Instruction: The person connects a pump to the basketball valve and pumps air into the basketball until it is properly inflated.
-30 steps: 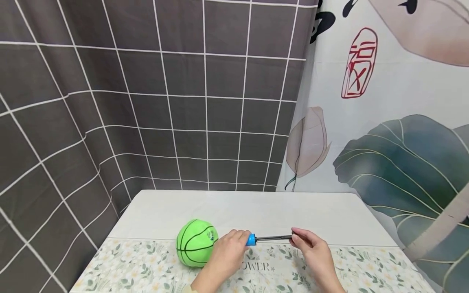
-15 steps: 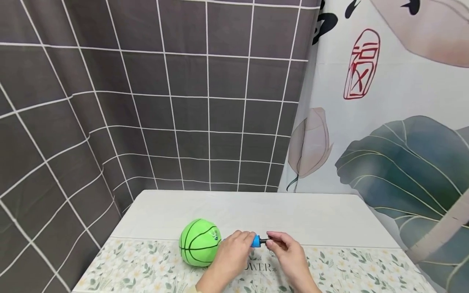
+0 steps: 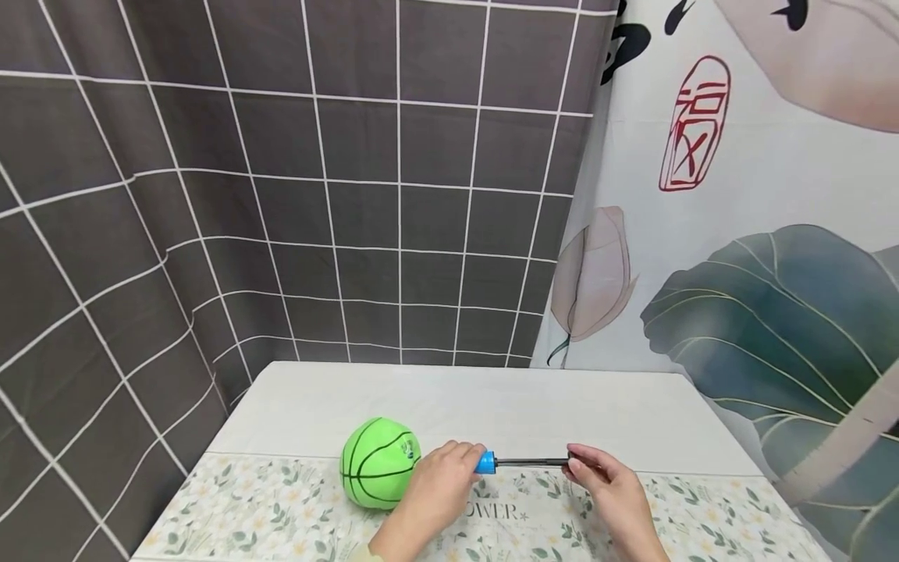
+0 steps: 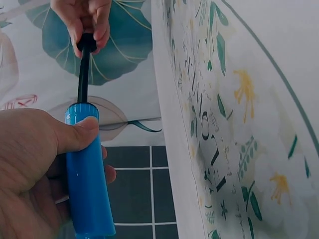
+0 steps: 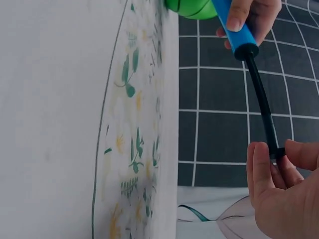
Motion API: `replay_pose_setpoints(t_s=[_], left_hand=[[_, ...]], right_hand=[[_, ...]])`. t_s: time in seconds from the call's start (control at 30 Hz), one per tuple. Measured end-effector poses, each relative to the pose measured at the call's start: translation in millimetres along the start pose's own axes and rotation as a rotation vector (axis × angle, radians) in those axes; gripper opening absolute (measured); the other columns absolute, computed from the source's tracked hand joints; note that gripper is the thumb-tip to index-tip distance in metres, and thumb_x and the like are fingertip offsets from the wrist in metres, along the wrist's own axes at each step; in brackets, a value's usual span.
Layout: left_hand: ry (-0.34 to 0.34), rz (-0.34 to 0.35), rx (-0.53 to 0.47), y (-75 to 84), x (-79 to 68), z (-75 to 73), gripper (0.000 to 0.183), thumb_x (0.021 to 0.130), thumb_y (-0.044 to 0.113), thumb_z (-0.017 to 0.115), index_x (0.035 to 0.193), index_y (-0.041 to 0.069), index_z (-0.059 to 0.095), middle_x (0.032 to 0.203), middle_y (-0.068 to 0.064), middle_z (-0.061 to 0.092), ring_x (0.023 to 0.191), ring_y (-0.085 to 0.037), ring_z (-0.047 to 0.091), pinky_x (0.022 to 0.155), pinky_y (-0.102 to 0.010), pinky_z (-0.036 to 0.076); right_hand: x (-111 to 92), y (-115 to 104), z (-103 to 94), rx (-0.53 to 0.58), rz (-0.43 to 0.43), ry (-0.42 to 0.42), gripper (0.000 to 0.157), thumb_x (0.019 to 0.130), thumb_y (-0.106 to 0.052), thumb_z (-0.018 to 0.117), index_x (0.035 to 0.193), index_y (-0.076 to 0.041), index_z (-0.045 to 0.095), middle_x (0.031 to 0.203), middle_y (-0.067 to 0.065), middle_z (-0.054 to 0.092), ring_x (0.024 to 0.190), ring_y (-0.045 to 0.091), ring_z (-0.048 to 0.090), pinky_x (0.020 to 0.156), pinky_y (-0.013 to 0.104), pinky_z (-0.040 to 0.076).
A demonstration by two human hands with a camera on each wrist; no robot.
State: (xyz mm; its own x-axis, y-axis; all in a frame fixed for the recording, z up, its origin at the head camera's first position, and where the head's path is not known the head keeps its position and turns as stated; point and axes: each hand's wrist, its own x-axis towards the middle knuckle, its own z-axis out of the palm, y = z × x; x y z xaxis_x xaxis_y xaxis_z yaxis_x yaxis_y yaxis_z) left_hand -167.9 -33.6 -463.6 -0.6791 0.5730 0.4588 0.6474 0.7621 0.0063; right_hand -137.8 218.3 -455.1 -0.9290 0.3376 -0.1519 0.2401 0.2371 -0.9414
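Observation:
A hand pump with a blue barrel (image 4: 90, 184) lies across the space between my two hands. My left hand (image 3: 438, 485) grips the barrel, thumb along its side near the collar. The black rod (image 3: 530, 462) is drawn far out to the right. At its end my right hand (image 3: 612, 492) pinches the small black handle (image 5: 277, 153) between thumb and fingers. A green ball with black basketball lines (image 3: 379, 464) sits just left of my left hand, which partly covers its right side. Whether the pump joins the ball is hidden behind that hand.
The table (image 3: 435, 398) carries a white cloth with a floral printed front part and some lettering (image 3: 500, 511). A dark gridded curtain (image 3: 351, 234) hangs behind and at the left. A white curtain with leaf and flower prints (image 3: 765, 304) hangs at the right.
My right hand moved left, pushing the rod nearly into the barrel, then drew back right with the rod out again. My left hand and the ball stayed nearly in place.

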Motion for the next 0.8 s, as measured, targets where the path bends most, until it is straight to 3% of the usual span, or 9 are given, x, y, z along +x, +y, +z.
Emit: replay_pose_setpoints(t_s=[0.27, 0.4, 0.6, 0.8], left_hand=[[0.002, 0.002, 0.001, 2.5, -0.3, 0.6, 0.039, 0.088, 0.023, 0.078, 0.123, 0.009, 0.069, 0.115, 0.000, 0.072, 0.102, -0.013, 0.067, 0.089, -0.025, 0.057], [-0.006, -0.002, 0.013, 4.6, 0.8, 0.4, 0.039, 0.088, 0.023, 0.078, 0.124, 0.009, 0.069, 0.115, 0.000, 0.072, 0.102, -0.014, 0.067, 0.089, -0.025, 0.057], [-0.030, 0.002, 0.035, 12.0, 3.6, 0.6, 0.040, 0.088, 0.024, 0.077, 0.124, 0.009, 0.069, 0.117, 0.000, 0.072, 0.103, -0.015, 0.067, 0.090, -0.026, 0.057], [-0.047, 0.020, 0.077, 18.9, 6.0, 3.9, 0.038, 0.088, 0.027, 0.078, 0.122, 0.012, 0.070, 0.113, 0.002, 0.073, 0.099, -0.013, 0.066, 0.088, -0.025, 0.056]], right_hand=[[0, 2, -3.6, 0.037, 0.022, -0.023, 0.042, 0.100, -0.019, 0.065, 0.137, 0.000, 0.059, 0.125, 0.019, 0.067, 0.105, 0.027, 0.072, 0.094, 0.043, 0.058], [-3, 2, 1.1, 0.035, -0.005, -0.003, 0.039, 0.101, -0.016, 0.063, 0.136, 0.001, 0.059, 0.131, 0.023, 0.063, 0.100, 0.020, 0.072, 0.091, 0.036, 0.059], [-13, -1, 27.5, -0.004, -0.082, 0.069, 0.033, 0.101, -0.012, 0.062, 0.132, -0.001, 0.062, 0.122, 0.019, 0.068, 0.099, 0.021, 0.072, 0.086, 0.029, 0.059], [-21, 1, 56.7, -0.001, -0.142, 0.000, 0.030, 0.098, -0.007, 0.065, 0.126, -0.001, 0.066, 0.118, 0.016, 0.070, 0.096, 0.019, 0.072, 0.081, 0.025, 0.060]])
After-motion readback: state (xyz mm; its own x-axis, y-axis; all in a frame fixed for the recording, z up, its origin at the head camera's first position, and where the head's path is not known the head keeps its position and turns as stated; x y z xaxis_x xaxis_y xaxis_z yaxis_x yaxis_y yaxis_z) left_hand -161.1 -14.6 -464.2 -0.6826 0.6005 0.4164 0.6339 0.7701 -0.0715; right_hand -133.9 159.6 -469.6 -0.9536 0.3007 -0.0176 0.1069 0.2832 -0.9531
